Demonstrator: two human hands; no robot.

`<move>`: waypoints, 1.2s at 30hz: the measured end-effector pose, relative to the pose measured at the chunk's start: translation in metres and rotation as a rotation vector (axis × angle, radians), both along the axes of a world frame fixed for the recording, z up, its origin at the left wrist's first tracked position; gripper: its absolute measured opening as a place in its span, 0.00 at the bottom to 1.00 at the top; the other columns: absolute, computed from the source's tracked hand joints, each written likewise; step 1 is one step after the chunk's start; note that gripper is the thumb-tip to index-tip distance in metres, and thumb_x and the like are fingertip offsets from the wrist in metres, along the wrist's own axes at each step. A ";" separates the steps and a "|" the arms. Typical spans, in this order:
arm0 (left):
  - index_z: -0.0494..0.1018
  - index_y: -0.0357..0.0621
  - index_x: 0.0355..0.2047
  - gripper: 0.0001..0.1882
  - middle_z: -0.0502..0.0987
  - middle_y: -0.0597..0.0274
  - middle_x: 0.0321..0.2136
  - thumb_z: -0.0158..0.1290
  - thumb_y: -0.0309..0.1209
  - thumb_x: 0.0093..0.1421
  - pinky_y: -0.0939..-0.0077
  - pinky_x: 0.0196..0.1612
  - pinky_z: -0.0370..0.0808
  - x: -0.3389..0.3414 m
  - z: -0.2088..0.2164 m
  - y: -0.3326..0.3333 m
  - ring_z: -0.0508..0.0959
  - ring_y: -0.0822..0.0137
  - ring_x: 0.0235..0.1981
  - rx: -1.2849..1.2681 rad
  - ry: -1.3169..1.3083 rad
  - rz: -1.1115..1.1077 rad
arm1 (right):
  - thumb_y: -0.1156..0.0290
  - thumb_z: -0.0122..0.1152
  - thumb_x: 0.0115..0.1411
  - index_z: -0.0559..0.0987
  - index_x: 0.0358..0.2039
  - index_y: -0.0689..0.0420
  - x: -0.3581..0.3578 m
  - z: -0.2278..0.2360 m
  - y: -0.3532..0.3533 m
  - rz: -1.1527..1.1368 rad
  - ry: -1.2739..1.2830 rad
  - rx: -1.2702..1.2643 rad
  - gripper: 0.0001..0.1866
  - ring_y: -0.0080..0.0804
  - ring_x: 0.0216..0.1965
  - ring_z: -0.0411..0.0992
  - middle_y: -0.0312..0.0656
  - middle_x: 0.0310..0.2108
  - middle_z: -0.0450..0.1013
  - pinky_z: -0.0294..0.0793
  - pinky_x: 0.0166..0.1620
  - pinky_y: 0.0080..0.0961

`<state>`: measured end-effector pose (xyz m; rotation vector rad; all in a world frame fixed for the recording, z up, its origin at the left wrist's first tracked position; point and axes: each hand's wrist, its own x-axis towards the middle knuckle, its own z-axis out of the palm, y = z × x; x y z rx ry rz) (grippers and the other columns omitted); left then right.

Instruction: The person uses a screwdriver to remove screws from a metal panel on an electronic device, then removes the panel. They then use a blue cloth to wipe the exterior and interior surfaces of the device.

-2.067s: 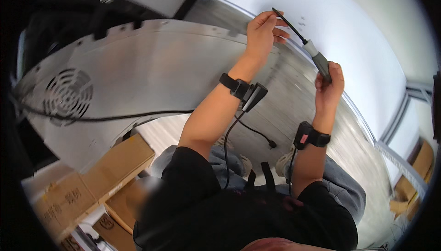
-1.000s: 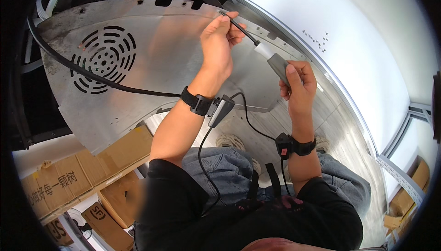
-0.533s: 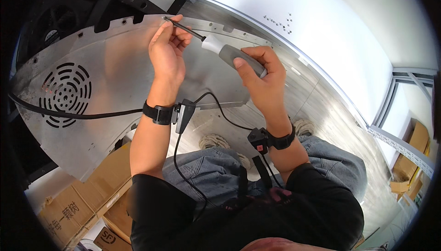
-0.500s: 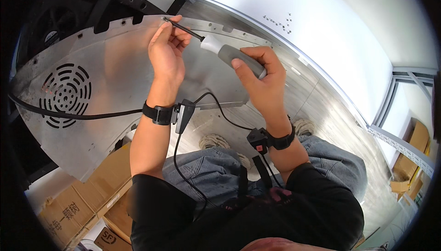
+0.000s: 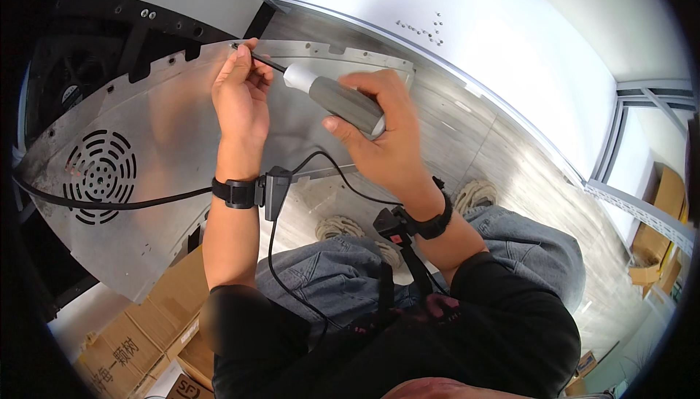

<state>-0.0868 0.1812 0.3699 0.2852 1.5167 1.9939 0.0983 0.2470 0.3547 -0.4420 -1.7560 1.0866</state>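
Observation:
A screwdriver (image 5: 341, 101) with a grey and white handle and a dark shaft points up and left over a large curved sheet-metal panel (image 5: 171, 129). My left hand (image 5: 242, 107) pinches the shaft near its tip, by the panel's far edge. A small shiny piece, perhaps a screw, shows at the tip; the fingers partly hide it. Round the handle, my right hand (image 5: 394, 133) has a loose hold, thumb on the near side and fingers on the far side. Slots and holes run along the panel's edge, and a round vent pattern (image 5: 100, 176) is cut at its left.
Several small screws (image 5: 430, 33) lie on a white surface (image 5: 503, 49) beyond the panel. A black frame (image 5: 95, 16) stands at the far left. Cardboard boxes (image 5: 135, 333) sit at lower left. Black cables (image 5: 127, 204) run to the straps on my wrists.
The whole view has shifted, so hands and screwdriver appear farther left. My right hand's fingers have loosened and turned a little about the handle. My left hand keeps its pinch at the tip.

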 end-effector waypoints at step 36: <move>0.74 0.39 0.40 0.12 0.78 0.63 0.28 0.53 0.34 0.62 0.86 0.28 0.70 -0.002 0.000 0.000 0.73 0.79 0.23 -0.029 -0.051 -0.031 | 0.73 0.66 0.52 0.66 0.49 0.60 0.011 -0.004 -0.021 0.047 -0.134 -0.506 0.26 0.30 0.31 0.68 0.45 0.30 0.69 0.69 0.37 0.27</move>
